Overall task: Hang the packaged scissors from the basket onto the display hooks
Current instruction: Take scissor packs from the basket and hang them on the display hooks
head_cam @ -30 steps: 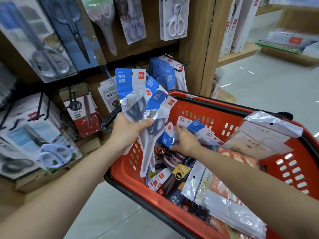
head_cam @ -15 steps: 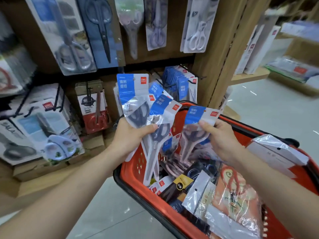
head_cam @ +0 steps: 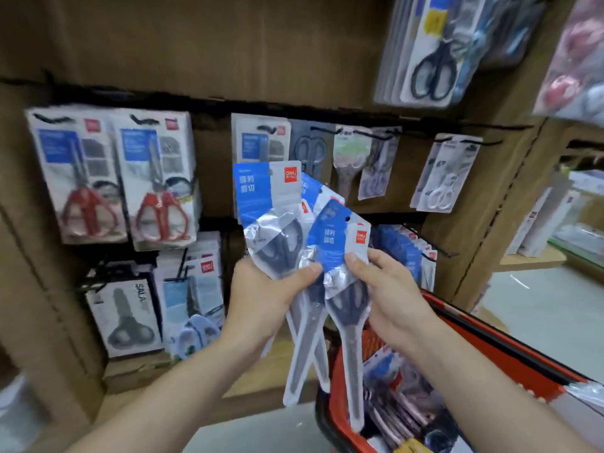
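Hands: my left hand (head_cam: 261, 295) grips the fanned packs (head_cam: 258, 191); my right hand (head_cam: 389, 289) pinches one pack (head_cam: 333, 243). Align its hole squarely with the hook (head_cam: 434, 243).

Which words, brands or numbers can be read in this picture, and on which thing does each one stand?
"SALA": grey-scissors pack hanging lower left.
"锋利 剪切": blue header of the scissors pack in the left hand.
"deli": red logo on that pack, only just legible.
All other print is too blurred.
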A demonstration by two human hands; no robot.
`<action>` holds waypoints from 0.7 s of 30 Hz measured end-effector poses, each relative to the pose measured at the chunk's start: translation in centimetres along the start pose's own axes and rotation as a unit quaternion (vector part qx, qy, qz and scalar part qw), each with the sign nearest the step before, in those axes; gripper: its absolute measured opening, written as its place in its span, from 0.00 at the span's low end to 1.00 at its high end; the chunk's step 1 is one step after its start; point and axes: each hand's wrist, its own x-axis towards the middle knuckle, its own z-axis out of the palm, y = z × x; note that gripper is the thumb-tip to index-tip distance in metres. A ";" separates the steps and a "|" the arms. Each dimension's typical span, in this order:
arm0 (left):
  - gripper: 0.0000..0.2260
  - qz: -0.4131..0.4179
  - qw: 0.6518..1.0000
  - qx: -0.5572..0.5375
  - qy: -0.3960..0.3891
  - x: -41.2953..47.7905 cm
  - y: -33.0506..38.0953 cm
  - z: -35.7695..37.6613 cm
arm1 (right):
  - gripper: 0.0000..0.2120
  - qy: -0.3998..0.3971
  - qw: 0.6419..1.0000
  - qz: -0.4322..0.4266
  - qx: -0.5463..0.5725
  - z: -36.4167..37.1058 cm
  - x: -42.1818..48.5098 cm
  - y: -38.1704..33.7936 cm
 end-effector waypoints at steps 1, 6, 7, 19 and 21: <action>0.12 0.012 1.000 0.006 0.013 0.1 1.0 -0.9 | 0.12 -0.017 1.000 0.009 0.011 1.7 0.2 -0.1; 0.07 0.016 0.998 -0.013 0.063 1.2 4.6 -5.8 | 0.14 -0.014 1.000 0.004 0.021 9.2 1.2 -0.1; 0.09 0.020 0.997 -0.019 0.066 1.3 5.2 -6.7 | 0.13 -0.008 1.000 0.000 0.014 10.5 1.4 -0.1; 0.05 0.122 0.984 -0.012 0.130 2.4 12.2 -15.6 | 0.10 -0.079 0.992 -0.095 -0.003 22.4 -0.2 -3.8; 0.03 0.134 0.978 -0.020 0.161 2.4 14.0 -17.4 | 0.09 -0.089 0.989 -0.118 -0.009 24.2 -0.1 -5.5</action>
